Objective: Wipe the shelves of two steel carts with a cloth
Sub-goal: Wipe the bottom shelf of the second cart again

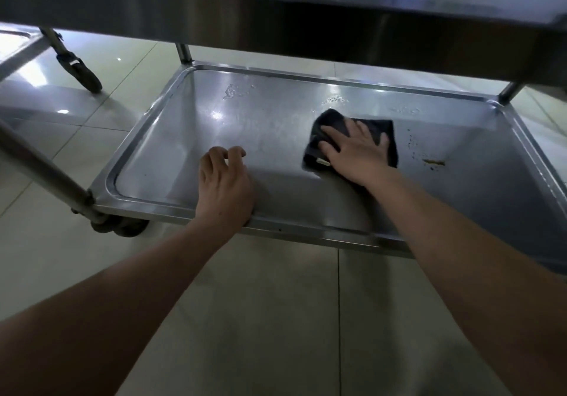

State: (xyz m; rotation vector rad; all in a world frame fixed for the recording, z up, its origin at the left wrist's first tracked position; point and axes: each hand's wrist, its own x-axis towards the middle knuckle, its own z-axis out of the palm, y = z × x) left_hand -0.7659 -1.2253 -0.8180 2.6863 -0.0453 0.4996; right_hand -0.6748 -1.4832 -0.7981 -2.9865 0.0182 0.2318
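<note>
On the lower shelf (190, 138), toward its far right part, the dark cloth (383, 135) is pressed flat under the right hand (356, 150), fingers spread. The near rim is touched by the left hand (224, 181), fingers loosely curled. Wiping is underway; the brown stain (434, 162) near the right edge likely comes next.

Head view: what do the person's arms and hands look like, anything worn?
Both forearms are bare up to the frame edge: no sleeves in view. Left hand and right hand wear no gloves; no watch, ring or wristband is visible. No markings or cables on either arm.
</note>
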